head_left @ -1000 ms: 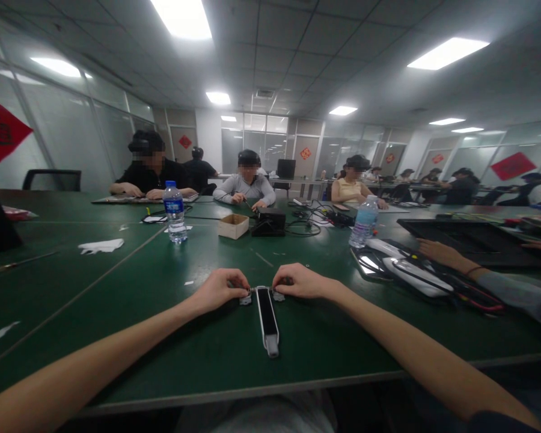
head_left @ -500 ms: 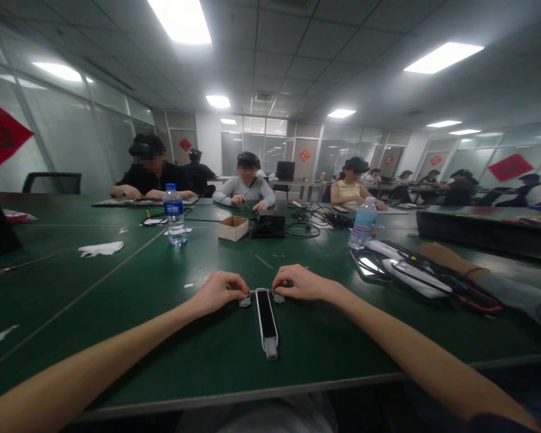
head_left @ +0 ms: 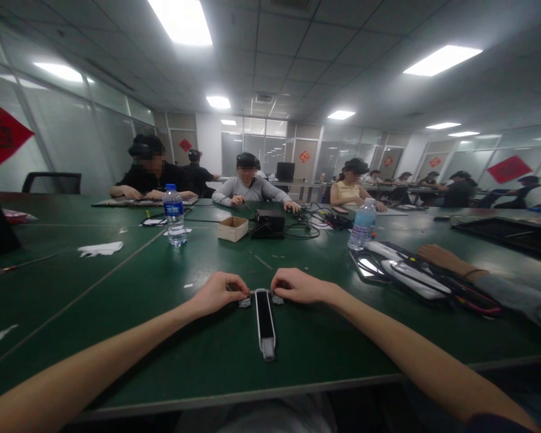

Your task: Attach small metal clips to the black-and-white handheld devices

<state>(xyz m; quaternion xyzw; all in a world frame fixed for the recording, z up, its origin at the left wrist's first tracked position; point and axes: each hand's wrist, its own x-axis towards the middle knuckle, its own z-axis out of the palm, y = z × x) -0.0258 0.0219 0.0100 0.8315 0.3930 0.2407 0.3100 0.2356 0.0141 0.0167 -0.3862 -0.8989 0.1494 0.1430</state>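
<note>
Before me on the green table lies a long narrow device (head_left: 265, 325) with a black face, a pale rim and a grey near end. My left hand (head_left: 220, 292) rests at the left of its far end, thumb and fingers pinching a small metal piece (head_left: 244, 302). At the opposite side, my right hand (head_left: 300, 284) pinches a similar small metal piece (head_left: 278, 299). Both pieces sit close beside the device's far end; whether they are joined to it I cannot tell. My fingertips partly cover them.
Beyond my hands stand a small open box (head_left: 232, 230), a black device (head_left: 268, 224) and two water bottles (head_left: 174, 216). Rightward, white-and-black equipment with cables (head_left: 415, 278) lies near another person's hand (head_left: 439, 255). A white glove-like cloth (head_left: 100, 248) is at left.
The device's near end has shifted slightly left, with my hands almost still. Across the table, a person's arm has reached out toward the cables. The black tray at right has tilted down and moved right.
</note>
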